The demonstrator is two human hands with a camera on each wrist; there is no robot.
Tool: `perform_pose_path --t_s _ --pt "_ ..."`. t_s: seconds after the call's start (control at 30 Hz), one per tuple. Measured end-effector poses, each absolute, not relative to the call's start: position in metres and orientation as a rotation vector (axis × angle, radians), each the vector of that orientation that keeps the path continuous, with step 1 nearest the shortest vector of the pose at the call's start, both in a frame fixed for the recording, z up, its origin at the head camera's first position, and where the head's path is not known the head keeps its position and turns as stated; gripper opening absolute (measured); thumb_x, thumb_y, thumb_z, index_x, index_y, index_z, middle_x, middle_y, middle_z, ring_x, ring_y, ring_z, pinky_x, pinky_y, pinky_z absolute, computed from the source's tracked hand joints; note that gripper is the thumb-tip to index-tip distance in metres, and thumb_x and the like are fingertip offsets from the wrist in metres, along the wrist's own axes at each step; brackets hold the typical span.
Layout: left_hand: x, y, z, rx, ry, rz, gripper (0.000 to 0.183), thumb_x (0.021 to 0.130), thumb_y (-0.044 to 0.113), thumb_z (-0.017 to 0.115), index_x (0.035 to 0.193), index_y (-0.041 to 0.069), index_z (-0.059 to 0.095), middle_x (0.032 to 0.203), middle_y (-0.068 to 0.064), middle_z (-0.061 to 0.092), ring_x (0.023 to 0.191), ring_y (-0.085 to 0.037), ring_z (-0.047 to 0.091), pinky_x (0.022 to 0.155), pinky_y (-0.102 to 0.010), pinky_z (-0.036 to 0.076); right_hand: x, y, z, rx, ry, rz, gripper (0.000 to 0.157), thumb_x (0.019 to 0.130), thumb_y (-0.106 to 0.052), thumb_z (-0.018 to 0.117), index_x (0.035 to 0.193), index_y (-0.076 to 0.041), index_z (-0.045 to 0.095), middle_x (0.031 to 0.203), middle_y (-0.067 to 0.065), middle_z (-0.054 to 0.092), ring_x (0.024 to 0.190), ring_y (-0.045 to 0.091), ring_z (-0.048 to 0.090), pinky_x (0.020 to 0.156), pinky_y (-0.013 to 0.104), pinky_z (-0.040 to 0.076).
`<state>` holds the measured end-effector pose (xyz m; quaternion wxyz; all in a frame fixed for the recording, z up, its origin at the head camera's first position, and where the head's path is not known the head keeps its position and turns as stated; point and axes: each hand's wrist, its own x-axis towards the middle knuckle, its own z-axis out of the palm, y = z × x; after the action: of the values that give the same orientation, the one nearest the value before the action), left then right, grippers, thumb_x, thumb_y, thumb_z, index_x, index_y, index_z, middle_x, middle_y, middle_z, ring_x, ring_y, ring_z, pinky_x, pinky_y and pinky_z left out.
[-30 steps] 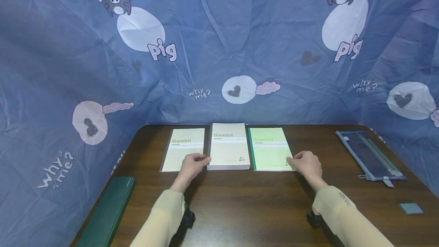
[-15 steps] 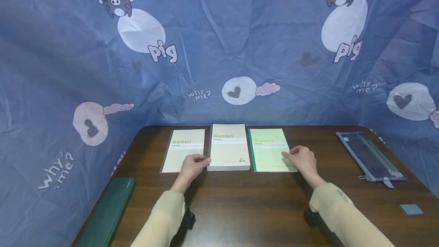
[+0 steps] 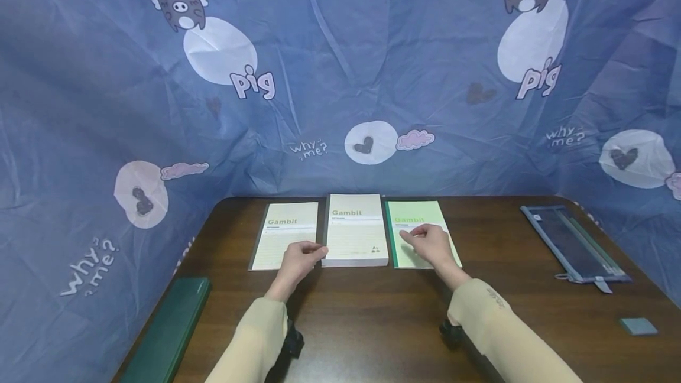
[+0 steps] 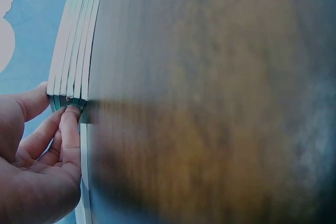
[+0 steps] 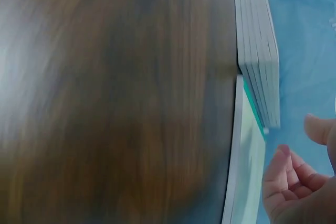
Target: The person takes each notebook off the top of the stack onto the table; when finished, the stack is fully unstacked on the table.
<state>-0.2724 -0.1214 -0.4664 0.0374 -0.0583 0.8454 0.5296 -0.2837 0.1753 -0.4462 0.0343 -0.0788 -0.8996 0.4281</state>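
Note:
A stack of several Gambit notebooks [image 3: 355, 229] lies at the middle of the table's far edge, its dark spines facing left. My left hand [image 3: 299, 263] holds the stack's near left corner; in the left wrist view the thumb [image 4: 35, 102] is at the top cover and the fingertips touch the spines. A single cream notebook [image 3: 284, 235] lies to the left, partly behind that hand. To the right lies a light green notebook [image 3: 420, 210] with a green spine. Above it hovers my right hand [image 3: 433, 247], thumb and fingers apart, with nothing between them.
A dark green case [image 3: 167, 330] lies along the left table edge. On the right are a blue mesh zip pouch [image 3: 574, 244] and a small grey-blue square pad [image 3: 638, 327]. A blue printed cloth [image 3: 340, 75] hangs behind the table.
My right hand has moved left, from the light green notebook's right corner to above its middle, towards the stack. The left hand stays at the stack, and the notebooks lie where they were.

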Motion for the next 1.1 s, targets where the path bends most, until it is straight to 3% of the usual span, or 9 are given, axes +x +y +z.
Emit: perform_pose_path --t_s 0.17,0.43,0.67,1.1 --pt "-0.272 -0.12 -0.467 -0.178 2.602 1.62 0.039 0.094 0.026 0.069 0.118 -0.005 0.067 0.106 -0.014 0.07 0.095 -0.026 0.066 0.085 -0.041 0.055 -0.285 0.152 -0.45 -0.21 -2.766 1.408 0.043 0.091 -0.036 0.071 0.106 0.004 0.069 0.088 0.012 0.07 0.071 0.018 0.065 0.064 0.03 0.053" --pt "-0.272 -0.119 -0.466 -0.171 2.613 1.614 0.038 0.094 0.026 0.069 0.117 -0.004 0.068 0.104 -0.013 0.07 0.094 -0.025 0.066 0.085 -0.04 0.054 -0.281 0.126 -0.454 -0.128 -2.801 1.313 0.047 0.09 -0.035 0.072 0.108 0.009 0.069 0.077 0.009 0.069 0.068 0.018 0.064 0.064 0.033 0.054" --pt "-0.271 -0.119 -0.466 -0.166 2.621 1.603 0.037 0.094 0.027 0.069 0.117 -0.003 0.068 0.102 -0.012 0.069 0.093 -0.024 0.066 0.084 -0.04 0.054 -0.285 0.117 -0.457 -0.121 -2.809 1.199 0.037 0.087 -0.035 0.076 0.076 0.001 0.074 0.052 0.002 0.057 0.048 0.013 0.049 0.045 0.025 0.037" --pt "-0.272 -0.122 -0.465 -0.175 2.629 1.582 0.037 0.095 0.029 0.068 0.117 -0.001 0.069 0.102 -0.011 0.069 0.092 -0.024 0.065 0.083 -0.04 0.054 -0.288 0.115 -0.458 -0.154 -2.85 1.217 0.036 0.088 -0.032 0.076 0.091 0.004 0.075 0.057 0.002 0.061 0.052 0.014 0.052 0.048 0.024 0.04"
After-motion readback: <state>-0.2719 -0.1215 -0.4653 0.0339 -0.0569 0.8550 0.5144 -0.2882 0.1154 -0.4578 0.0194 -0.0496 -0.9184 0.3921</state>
